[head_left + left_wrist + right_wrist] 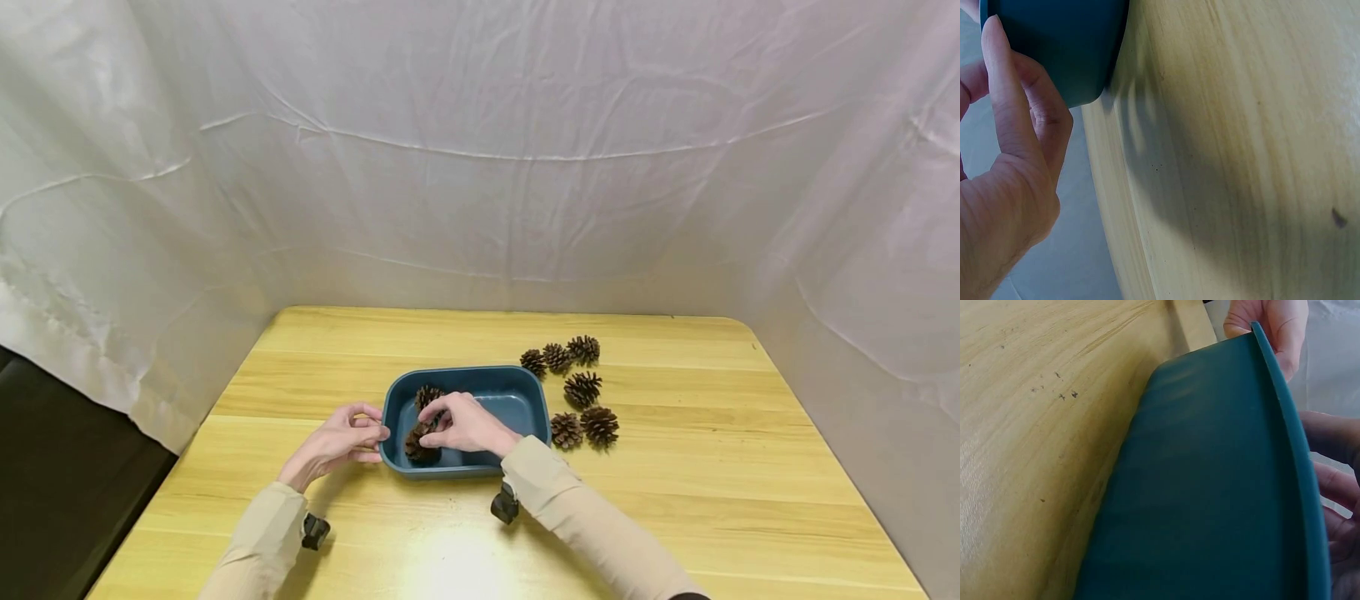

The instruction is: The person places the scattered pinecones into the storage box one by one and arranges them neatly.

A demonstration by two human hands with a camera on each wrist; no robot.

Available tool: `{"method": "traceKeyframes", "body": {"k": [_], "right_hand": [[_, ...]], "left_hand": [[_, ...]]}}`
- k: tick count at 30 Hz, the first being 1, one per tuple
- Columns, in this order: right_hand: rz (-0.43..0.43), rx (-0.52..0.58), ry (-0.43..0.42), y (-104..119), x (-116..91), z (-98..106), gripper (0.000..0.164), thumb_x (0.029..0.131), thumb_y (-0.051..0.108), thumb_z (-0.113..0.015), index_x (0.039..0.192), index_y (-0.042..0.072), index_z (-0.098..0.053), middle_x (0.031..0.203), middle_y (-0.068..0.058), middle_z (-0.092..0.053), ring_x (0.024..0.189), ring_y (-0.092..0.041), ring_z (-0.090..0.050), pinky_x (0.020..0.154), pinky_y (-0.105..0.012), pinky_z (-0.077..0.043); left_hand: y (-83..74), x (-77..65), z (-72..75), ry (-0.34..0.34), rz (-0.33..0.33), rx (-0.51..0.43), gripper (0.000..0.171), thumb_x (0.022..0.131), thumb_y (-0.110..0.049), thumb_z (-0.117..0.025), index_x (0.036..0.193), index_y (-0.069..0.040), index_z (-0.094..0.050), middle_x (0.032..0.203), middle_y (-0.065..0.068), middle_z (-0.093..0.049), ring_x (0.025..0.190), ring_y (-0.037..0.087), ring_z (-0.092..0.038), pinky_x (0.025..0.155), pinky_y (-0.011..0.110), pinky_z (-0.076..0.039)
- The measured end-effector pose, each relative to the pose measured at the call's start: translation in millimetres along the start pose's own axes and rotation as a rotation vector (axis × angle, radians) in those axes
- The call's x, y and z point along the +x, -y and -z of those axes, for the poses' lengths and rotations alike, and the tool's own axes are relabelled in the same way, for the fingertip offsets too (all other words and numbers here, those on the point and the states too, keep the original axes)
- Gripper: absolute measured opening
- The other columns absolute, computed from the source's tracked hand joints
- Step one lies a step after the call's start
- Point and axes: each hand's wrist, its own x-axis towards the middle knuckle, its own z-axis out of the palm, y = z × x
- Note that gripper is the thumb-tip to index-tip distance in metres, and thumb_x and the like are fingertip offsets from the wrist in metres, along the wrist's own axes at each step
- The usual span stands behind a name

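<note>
A dark blue rectangular bin (513, 382) sits on the table. My left hand (341, 442) grips its left end, thumb at the rim and fingers against the outer wall; the left wrist view shows this hand (1019, 131) at the bin's corner (1066, 50). Inside the bin, my right hand (468, 425) holds a brown pine cone (420, 446) between thumb and fingers. Behind it, a second pine cone (428, 395) lies at the bin's left end, partly covered by the hand. From the right wrist, the bin's side wall (1191, 469) hides the pine cones.
Several pine cones lie on the wooden table (697, 467) right of the bin: a row at the back including one (583, 350), another (582, 389) midway, and two in front, one (566, 430) close to the bin and one (600, 427) beside it. Pale curtains (480, 208) surround the table.
</note>
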Motion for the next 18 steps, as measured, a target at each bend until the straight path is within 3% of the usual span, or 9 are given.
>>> {"method": "traceKeyframes", "body": {"k": [7,18], "right_hand": [[-0.024,0.032,0.009,-2.4,-1.0,0.3,0.039,0.088,0.016,-0.078,0.124,0.003,-0.068,0.118,-0.014,-0.070,0.084,-0.018,-0.070,0.066,-0.017,-0.057],[-0.033,0.035,0.004,-3.2,-3.1,2.4,0.038,0.088,0.015,-0.078,0.123,0.004,-0.068,0.117,-0.013,-0.070,0.082,-0.017,-0.070,0.064,-0.018,-0.057]], "left_hand": [[-1.8,-1.2,-0.3,0.004,0.007,0.006,0.030,0.096,-0.001,-0.058,0.118,0.001,-0.038,0.089,0.001,-0.064,0.073,0.009,-0.065,0.069,0.024,-0.065],[0.1,-0.3,2.1,0.005,0.006,-0.003,0.027,0.096,0.000,-0.058,0.115,0.000,-0.039,0.090,0.000,-0.065,0.073,0.008,-0.064,0.069,0.024,-0.065]]}}
